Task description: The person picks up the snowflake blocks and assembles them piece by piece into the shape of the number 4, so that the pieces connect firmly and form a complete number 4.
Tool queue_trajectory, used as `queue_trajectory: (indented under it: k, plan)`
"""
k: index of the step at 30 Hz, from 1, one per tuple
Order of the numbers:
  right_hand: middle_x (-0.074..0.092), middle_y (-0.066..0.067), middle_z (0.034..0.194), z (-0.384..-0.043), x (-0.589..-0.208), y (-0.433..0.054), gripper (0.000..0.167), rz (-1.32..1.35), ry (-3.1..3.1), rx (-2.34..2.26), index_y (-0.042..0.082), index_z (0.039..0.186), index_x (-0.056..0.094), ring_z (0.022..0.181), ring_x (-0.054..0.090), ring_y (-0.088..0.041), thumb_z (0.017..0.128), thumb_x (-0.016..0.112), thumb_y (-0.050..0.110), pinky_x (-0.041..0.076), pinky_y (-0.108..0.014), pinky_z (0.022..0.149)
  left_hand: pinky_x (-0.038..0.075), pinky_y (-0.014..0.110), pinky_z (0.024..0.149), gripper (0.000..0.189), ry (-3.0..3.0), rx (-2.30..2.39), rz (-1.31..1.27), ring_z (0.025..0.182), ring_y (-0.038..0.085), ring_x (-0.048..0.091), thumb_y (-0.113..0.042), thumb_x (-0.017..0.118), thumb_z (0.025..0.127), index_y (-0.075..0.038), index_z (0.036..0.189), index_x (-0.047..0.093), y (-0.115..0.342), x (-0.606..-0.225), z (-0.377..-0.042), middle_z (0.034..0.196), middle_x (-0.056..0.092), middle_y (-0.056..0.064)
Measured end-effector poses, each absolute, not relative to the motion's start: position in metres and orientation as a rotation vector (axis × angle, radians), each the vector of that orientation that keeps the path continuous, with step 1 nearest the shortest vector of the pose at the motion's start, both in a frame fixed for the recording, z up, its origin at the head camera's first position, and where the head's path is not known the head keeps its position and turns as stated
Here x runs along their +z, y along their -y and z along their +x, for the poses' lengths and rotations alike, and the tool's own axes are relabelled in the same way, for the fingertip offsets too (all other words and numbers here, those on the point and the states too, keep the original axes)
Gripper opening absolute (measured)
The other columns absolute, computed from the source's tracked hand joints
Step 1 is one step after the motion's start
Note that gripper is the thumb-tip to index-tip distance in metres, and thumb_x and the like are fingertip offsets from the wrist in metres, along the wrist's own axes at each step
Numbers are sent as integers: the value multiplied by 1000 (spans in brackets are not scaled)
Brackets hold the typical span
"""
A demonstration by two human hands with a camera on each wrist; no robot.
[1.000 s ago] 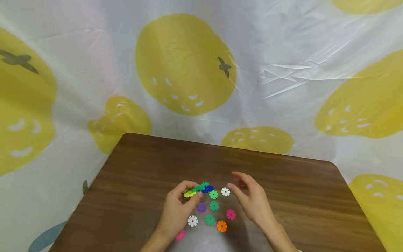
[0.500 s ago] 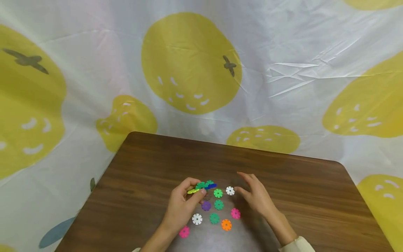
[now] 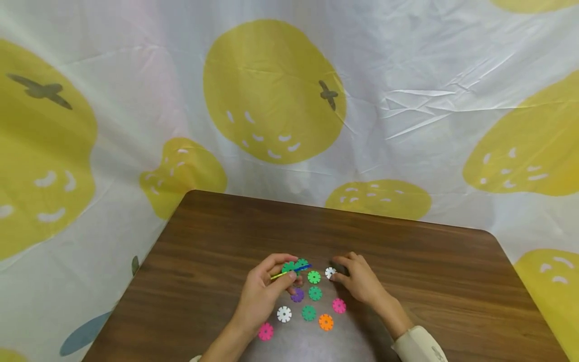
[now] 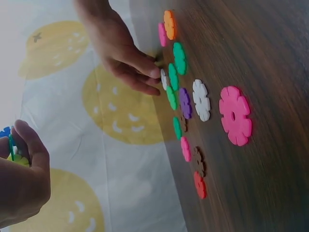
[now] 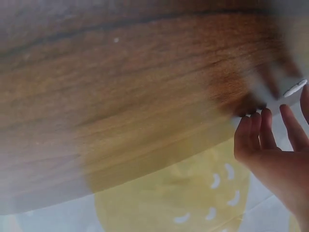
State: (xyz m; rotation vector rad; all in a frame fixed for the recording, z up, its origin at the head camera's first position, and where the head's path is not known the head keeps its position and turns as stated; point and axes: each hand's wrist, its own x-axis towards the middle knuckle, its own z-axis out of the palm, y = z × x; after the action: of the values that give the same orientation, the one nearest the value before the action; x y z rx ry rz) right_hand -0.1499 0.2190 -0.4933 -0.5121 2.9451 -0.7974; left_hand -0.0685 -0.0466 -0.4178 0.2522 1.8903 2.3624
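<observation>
My left hand (image 3: 260, 291) is raised over the table and pinches a small group of joined, notched plastic flower discs: a green disc (image 3: 288, 267), a yellow disc (image 3: 279, 275) and a blue disc (image 3: 305, 267), the last two seen nearly edge-on. The same hand (image 4: 24, 179) partly hides them in the left wrist view. Low at the tabletop, my right hand (image 3: 362, 284) has its thumb at the right edge of a white flower disc (image 3: 329, 272). The right wrist view shows this white disc (image 5: 295, 88) edge-on by the thumb, with the index finger a little apart from it.
Loose discs lie around the hands: light green (image 3: 314, 277), purple (image 3: 297, 295), orange (image 3: 326, 322), pink (image 3: 266, 331), white (image 3: 284, 314) and several others. A red disc (image 4: 200, 184) shows in the left wrist view. Behind the brown table (image 3: 407, 251) hangs a fruit-patterned curtain (image 3: 384, 151).
My right hand has come down and left, bringing its thumb to the white disc. The held discs have tilted until the yellow and blue ones look edge-on. The head view has shifted slightly.
</observation>
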Motion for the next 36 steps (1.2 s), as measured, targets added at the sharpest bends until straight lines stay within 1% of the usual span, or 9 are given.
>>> queue_trajectory:
  k: [3, 7, 10, 14, 18, 21, 24, 29, 36]
  plan:
    - [67, -11, 113, -150, -493, -217, 36, -535, -2966, -766, 6, 123, 73, 102, 56, -27, 90, 79, 18, 46, -43, 86, 61, 29, 76, 29, -1890, 2353, 254, 85, 15, 73, -6, 65, 97, -3, 126, 63, 47, -419, -69, 111, 74, 22]
    - [66, -9, 109, -149, -493, -216, 24, -506, -2972, -761, 9, 110, 75, 100, 55, -27, 88, 81, 15, 44, -45, 87, 62, 32, 78, 29, -1863, 2360, 258, 84, 16, 73, -6, 66, 97, -3, 126, 64, 47, -418, -69, 111, 74, 20]
    - [65, -7, 102, -149, -492, -216, 18, -460, -2964, -785, 10, 100, 71, 98, 55, -26, 86, 82, 13, 44, -43, 86, 62, 33, 78, 30, -1839, 2363, 256, 85, 17, 73, -6, 66, 97, -3, 126, 64, 47, -417, -69, 108, 74, 15]
    - [65, -4, 87, -149, -490, -217, 18, -369, -2895, -907, 8, 92, 63, 88, 53, -20, 87, 80, 8, 44, -33, 77, 62, 31, 77, 30, -1817, 2361, 235, 83, 16, 72, -6, 66, 96, -1, 125, 62, 47, -418, -69, 101, 74, 10]
    - [61, -2, 76, -146, -487, -217, 17, -264, -2822, -1019, 8, 95, 59, 72, 51, -14, 92, 75, 6, 41, -25, 64, 61, 30, 75, 30, -1808, 2365, 230, 80, 16, 71, -7, 67, 96, 2, 123, 61, 47, -419, -69, 96, 72, 11]
    - [63, -3, 76, -142, -480, -217, 14, -212, -2778, -1100, 7, 100, 57, 69, 52, -12, 96, 71, 8, 40, -24, 60, 61, 27, 72, 29, -1810, 2371, 235, 79, 16, 71, -7, 69, 95, 3, 121, 61, 47, -419, -69, 92, 71, 9]
    - [68, -4, 77, -135, -470, -217, 14, -184, -2743, -1196, 6, 104, 57, 69, 58, -13, 97, 69, 9, 43, -23, 60, 60, 25, 70, 28, -1833, 2363, 246, 79, 16, 71, -6, 69, 95, 4, 120, 63, 46, -418, -68, 94, 70, 14]
    - [73, -4, 81, -124, -445, -213, 17, -241, -2758, -1280, 7, 114, 62, 77, 70, -18, 99, 68, 12, 49, -23, 67, 61, 26, 69, 24, -1936, 2330, 264, 76, 12, 70, -4, 70, 95, 0, 118, 68, 44, -415, -66, 98, 70, 25]
    - [71, 6, 76, -104, -411, -201, 16, -366, -2819, -1352, 14, 116, 68, 72, 66, -6, 101, 68, 19, 47, -24, 61, 62, 28, 69, 18, -2041, 2318, 303, 75, 10, 69, -4, 71, 94, -1, 112, 72, 42, -417, -64, 98, 71, 27]
